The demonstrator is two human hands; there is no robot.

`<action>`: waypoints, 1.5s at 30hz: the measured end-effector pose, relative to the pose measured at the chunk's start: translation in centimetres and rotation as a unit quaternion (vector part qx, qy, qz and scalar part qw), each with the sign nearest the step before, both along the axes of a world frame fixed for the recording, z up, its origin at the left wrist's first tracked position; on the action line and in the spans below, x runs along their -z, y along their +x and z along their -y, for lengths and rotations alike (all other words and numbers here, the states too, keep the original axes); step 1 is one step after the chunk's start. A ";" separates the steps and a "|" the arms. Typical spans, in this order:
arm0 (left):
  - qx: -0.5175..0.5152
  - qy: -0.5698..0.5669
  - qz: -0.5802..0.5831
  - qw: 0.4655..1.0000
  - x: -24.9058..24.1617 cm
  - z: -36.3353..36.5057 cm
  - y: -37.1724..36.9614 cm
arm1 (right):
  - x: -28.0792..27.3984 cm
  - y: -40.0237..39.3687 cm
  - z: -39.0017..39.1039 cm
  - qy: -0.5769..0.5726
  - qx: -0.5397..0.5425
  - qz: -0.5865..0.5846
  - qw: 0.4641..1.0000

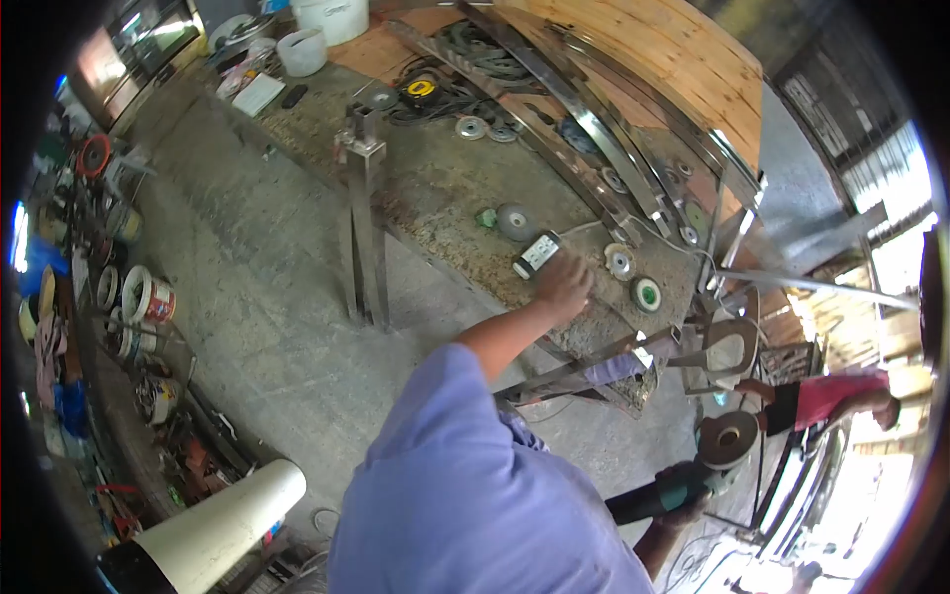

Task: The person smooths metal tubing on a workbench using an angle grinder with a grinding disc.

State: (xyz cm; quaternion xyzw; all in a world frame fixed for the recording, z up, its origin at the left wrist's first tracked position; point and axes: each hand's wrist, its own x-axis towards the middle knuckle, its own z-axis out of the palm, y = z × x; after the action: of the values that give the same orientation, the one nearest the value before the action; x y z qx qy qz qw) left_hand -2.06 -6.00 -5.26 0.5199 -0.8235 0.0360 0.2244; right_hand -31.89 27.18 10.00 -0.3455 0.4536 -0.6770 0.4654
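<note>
We had our right hand [685, 511] with fingers clenched around the angle grinder [675, 487], while our left hand [565, 288] reached the power strip [537, 254] on the counter [435, 188], its grip impossible to tell.

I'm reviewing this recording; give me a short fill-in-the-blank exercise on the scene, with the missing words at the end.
1. The grinder is held in the person's ____ hand.
2. The hand nearest the power strip is the person's ____ one.
3. The white-rimmed disc has a ____ centre.
4. The large pale board at the far side is made of ____.

Missing words: right; left; green; wood.
</note>
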 end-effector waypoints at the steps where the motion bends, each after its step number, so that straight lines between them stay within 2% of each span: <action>1: -0.012 0.039 -0.079 0.996 -1.7 -1.7 0.6 | 0.9 -0.8 -0.1 -0.009 -0.013 0.014 1.000; 2: -0.067 0.095 -0.190 0.975 -3.5 -3.8 1.3 | 1.8 -2.0 -0.6 -0.002 -0.036 0.043 0.998; 3: -0.114 0.161 -0.293 0.936 -4.2 -5.6 2.0 | 1.8 -1.4 -0.9 -0.006 0.017 0.030 0.999; 4: -0.066 0.022 -0.333 0.940 -2.6 -7.6 2.7 | 1.2 -1.2 -0.9 -0.007 0.001 0.034 0.999; 5: -0.097 -0.077 -0.352 0.928 -2.2 -10.2 3.1 | 1.5 -1.4 -0.8 -0.025 -0.035 0.091 0.995; 7: -0.073 0.081 -0.336 0.936 -4.8 -17.0 3.9 | 1.1 -1.1 -0.3 -0.026 -0.027 0.068 0.997; 8: 0.019 0.187 -0.369 0.910 -7.6 -19.7 3.3 | 0.7 -1.3 0.4 -0.043 -0.051 0.060 0.996; 9: 0.087 0.284 -0.397 0.869 -9.6 -21.9 2.4 | 1.1 -1.9 0.5 -0.050 -0.043 0.083 0.994; 10: 0.196 0.380 -0.430 0.795 -7.5 -23.0 1.1 | 1.9 -2.5 1.3 -0.053 -0.056 0.110 0.991; 11: 0.274 0.435 -0.329 0.792 -8.9 -23.6 -0.5 | 2.0 -2.0 2.0 -0.076 -0.068 0.132 0.986; 12: 0.318 0.539 -0.297 0.721 -12.7 -24.2 -1.8 | 1.5 -1.4 3.1 -0.098 -0.083 0.153 0.980; 13: 0.354 0.569 -0.283 0.686 -14.4 -24.5 -3.4 | 1.3 -0.4 4.3 -0.112 -0.106 0.193 0.969; 14: 0.361 0.625 -0.361 0.590 -15.7 -25.8 -5.5 | 1.1 0.5 4.5 -0.116 -0.125 0.221 0.960; 16: 0.375 0.606 -0.374 0.594 -14.9 -25.6 -9.5 | 0.6 1.6 5.6 -0.128 -0.141 0.268 0.944; 17: 0.348 0.554 -0.396 0.644 -14.9 -26.3 -9.6 | -0.3 2.3 5.8 -0.092 -0.133 0.252 0.954; 19: 0.289 0.446 -0.430 0.730 -15.4 -27.9 -9.8 | -1.1 2.7 4.9 0.011 -0.077 0.126 0.989; 21: 0.224 0.476 -0.340 0.780 -15.9 -27.4 -9.6 | -1.1 3.4 4.5 0.115 -0.027 0.029 0.993; 22: 0.194 0.492 -0.292 0.797 -15.9 -27.3 -9.7 | -0.5 3.6 4.2 0.138 -0.018 0.028 0.990; 24: 0.210 0.478 -0.263 0.811 -14.8 -26.8 -9.9 | 1.0 3.6 5.0 0.176 0.005 0.017 0.984; 26: 0.249 0.450 -0.195 0.835 -13.5 -26.3 -9.6 | 3.0 2.9 6.2 0.193 -0.021 0.058 0.979; 27: 0.266 0.492 -0.155 0.814 -16.3 -25.4 -7.7 | 3.9 2.6 6.8 0.208 -0.027 0.068 0.975; 28: 0.304 0.466 -0.143 0.819 -15.3 -24.5 -7.0 | 4.4 1.7 7.1 0.223 -0.022 0.078 0.971; 29: 0.268 0.514 -0.095 0.809 -17.9 -23.4 -5.2 | 4.5 1.2 7.6 0.258 -0.017 0.075 0.963; 30: 0.233 0.478 -0.141 0.835 -15.7 -22.8 -4.0 | 4.5 1.0 8.6 0.289 -0.011 0.076 0.954; 32: 0.126 0.471 -0.180 0.854 -11.8 -20.9 -1.1 | 5.5 0.3 10.4 0.282 -0.010 0.077 0.956; 34: 0.046 0.522 -0.107 0.845 -9.8 -18.6 1.4 | 6.0 -0.5 12.2 0.316 -0.019 0.058 0.947; 37: 0.068 0.503 -0.111 0.854 -6.1 -16.2 2.7 | 7.2 -0.7 15.6 0.360 0.034 -0.037 0.932; 40: 0.137 0.451 -0.237 0.849 -1.4 -14.8 0.9 | 7.3 -1.4 18.9 0.432 0.021 -0.106 0.896; 44: 0.190 0.378 -0.250 0.871 -1.4 -12.9 -2.6 | 9.0 -2.3 22.4 0.445 0.033 -0.020 0.895; 45: 0.167 0.391 -0.257 0.868 -2.2 -12.7 -3.1 | 10.2 -3.1 23.0 0.440 0.029 0.019 0.897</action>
State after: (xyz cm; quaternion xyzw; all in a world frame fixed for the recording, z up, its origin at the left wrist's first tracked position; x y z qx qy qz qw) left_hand -5.19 6.69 -3.08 0.4105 -0.7580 -0.4618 0.2091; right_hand -34.97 4.17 -0.21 -0.0794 0.7059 -0.4281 0.5587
